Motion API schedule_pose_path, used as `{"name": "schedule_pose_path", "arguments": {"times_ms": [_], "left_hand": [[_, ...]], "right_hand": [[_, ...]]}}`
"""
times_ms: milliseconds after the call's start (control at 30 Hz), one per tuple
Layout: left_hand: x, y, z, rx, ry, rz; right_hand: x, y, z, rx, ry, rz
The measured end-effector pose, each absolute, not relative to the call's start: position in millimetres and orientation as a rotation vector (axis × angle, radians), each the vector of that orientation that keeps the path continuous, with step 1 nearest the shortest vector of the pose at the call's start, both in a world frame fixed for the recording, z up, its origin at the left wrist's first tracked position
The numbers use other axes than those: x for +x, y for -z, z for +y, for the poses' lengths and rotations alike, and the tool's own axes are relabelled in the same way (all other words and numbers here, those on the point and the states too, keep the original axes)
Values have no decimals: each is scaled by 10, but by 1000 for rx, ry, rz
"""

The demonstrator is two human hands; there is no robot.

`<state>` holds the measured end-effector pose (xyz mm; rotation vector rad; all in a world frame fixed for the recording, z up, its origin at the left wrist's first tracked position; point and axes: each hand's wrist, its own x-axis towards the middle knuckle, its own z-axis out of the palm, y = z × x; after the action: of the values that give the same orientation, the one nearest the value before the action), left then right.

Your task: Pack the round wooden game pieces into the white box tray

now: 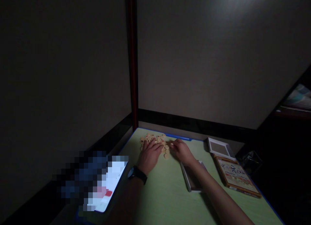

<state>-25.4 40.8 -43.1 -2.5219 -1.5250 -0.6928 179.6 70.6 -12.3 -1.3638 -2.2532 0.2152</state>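
A heap of small round wooden game pieces (pixel 159 138), some with red marks, lies at the far end of the green table (pixel 165 192). They look like Chinese chess pieces. My left hand (pixel 149 156), a dark watch on its wrist, rests over the heap with its fingers spread. To the right of the heap, the fingers of my right hand (pixel 181 150) are pinched together at a pale round piece (pixel 172 144). A few pieces (pixel 166 151) lie between the two hands. Part of the heap is hidden under my left hand.
Under my right forearm lies an open shallow white box (pixel 186 176). A white box tray (pixel 209 144) and a printed game box (pixel 236 176) stand along the right edge. A blue strip (pixel 178 137) runs along the back edge. A lit screen (pixel 111 186) is at left, partly pixelated.
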Motion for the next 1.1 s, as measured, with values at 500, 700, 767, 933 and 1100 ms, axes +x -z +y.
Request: {"name": "schedule_pose_path", "arguments": {"times_ms": [500,700,767,933,1100], "left_hand": [[-126,318,270,-2512,963,-1566],[-105,262,150,-2573,690,-1714],[-107,238,148,-2582,605,-1731],[-129,237,188,-2604,526,-1735],[-130,280,205,-2587,568,-1754]], "right_hand": [[1879,214,644,-1409,-339,-2276],[1901,203,638,-1183,-431,-2349],[1916,196,637,-1113,-487,-2370],[1945,199,647,-1183,-558,-2324],[1946,224,667,-1218,-525,-2304]]}}
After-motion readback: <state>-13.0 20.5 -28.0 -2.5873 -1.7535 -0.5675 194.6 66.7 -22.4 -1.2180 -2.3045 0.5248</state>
